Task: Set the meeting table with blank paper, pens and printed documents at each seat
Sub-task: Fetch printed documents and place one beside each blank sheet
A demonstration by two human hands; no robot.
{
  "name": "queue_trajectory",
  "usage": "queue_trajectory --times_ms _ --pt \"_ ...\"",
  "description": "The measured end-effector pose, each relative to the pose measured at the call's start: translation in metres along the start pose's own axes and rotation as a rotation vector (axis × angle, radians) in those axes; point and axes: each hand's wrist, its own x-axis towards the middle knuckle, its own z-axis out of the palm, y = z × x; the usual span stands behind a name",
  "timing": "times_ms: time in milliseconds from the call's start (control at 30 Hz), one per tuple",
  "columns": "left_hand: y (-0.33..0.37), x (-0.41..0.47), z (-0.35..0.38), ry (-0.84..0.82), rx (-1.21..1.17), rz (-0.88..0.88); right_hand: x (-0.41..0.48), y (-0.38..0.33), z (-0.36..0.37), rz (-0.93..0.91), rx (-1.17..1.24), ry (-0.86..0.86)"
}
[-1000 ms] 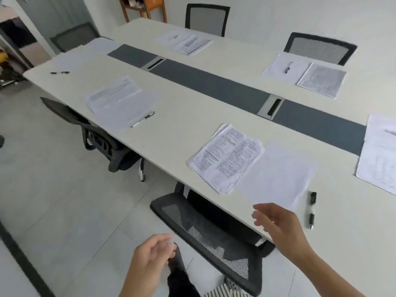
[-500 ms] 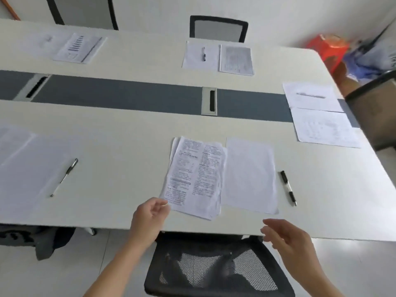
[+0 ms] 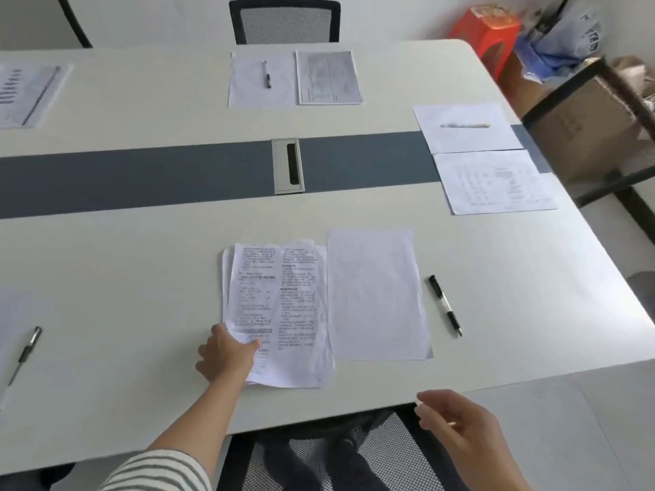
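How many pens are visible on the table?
4. Black pen right of the near blank sheet; second pen near the left edge; third pen on the far seat's paper; pale, blurred pen on the right-end sheet. More may lie off-frame.

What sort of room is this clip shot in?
Probably an office meeting room: a long table with a grey cable strip down its middle, a mesh chair opposite, and a blank sheet and pen at this seat, as at others.
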Motion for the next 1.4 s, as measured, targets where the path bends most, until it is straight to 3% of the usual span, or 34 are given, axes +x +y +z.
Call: queue_trajectory --times_ms 167,300,500,667,733,833,967,1100,1267,1400 --pt "0.01 0.007 -0.007 -0.092 -0.197 -0.053 0.03 -0.003 -0.01 -0.025 -0.091 -0.108" --pt "0.007 0.001 -0.022 -0.136 -0.529 -0.053 0.057 -0.017 -0.012 -0.091 -0.151 -0.163" --pt "0.012 -0.056 -0.094 -0.277 -0.865 0.182 0.097 -0.061 0.014 -0.129 0.015 -0.186" --pt "0.003 -0.09 -0.154 -0.392 -0.923 0.397 0.112 -0.117 0.053 0.029 0.337 -0.564" --pt "-0.004 -0.092 -0.168 -0.412 -0.923 0.453 0.108 -0.141 0.066 -0.022 0.471 -0.705" --pt "-0.018 -0.075 -0.181 -0.377 -0.868 0.487 0.098 -0.173 0.083 -0.176 0.57 -0.582" --pt "-0.031 -0.04 -0.187 -0.319 -0.867 0.526 0.091 -0.184 0.101 -0.331 0.504 -0.413" --pt "-0.04 -0.022 -0.169 -0.304 -0.853 0.524 0.093 -0.157 0.121 -0.279 0.34 -0.356" --pt "-0.051 -0.015 -0.14 -0.289 -0.59 0.543 0.095 -0.126 0.141 -0.207 0.211 -0.343" --pt "-0.04 -0.012 -0.146 -0.266 -0.615 0.582 0.099 -0.129 0.141 -0.219 0.168 -0.224"
